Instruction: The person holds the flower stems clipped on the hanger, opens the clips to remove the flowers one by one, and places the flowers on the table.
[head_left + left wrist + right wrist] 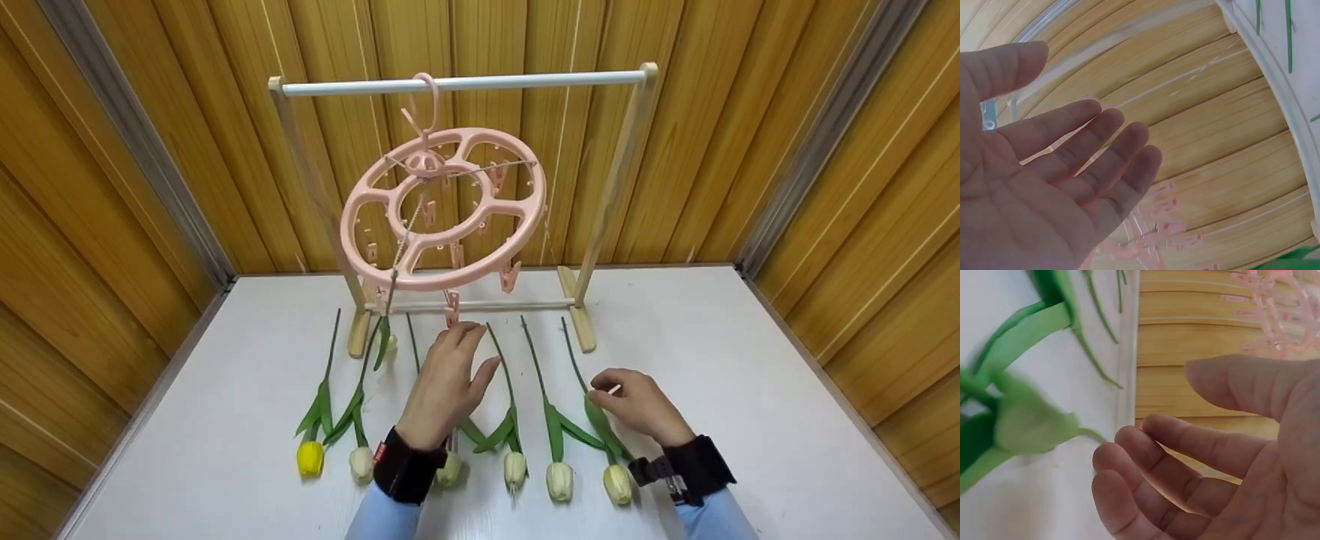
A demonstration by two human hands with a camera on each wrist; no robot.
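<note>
My left hand is raised over the middle of the row of artificial tulips, below the round pink clip hanger. Its fingers are extended and the palm holds nothing in the left wrist view. On the right, my right hand hovers beside the leaf of the rightmost tulip; its fingers bend softly, with thumb and fingertips apart in the right wrist view. A yellow tulip lies at the left end, and pale ones such as this white tulip lie between. My left hand partly hides one pale tulip.
The hanger hooks over a white rail between wooden posts. Several pink clips dangle from it. Under its left side hang a green leaf and a pale bloom. Wood-patterned walls surround the white table.
</note>
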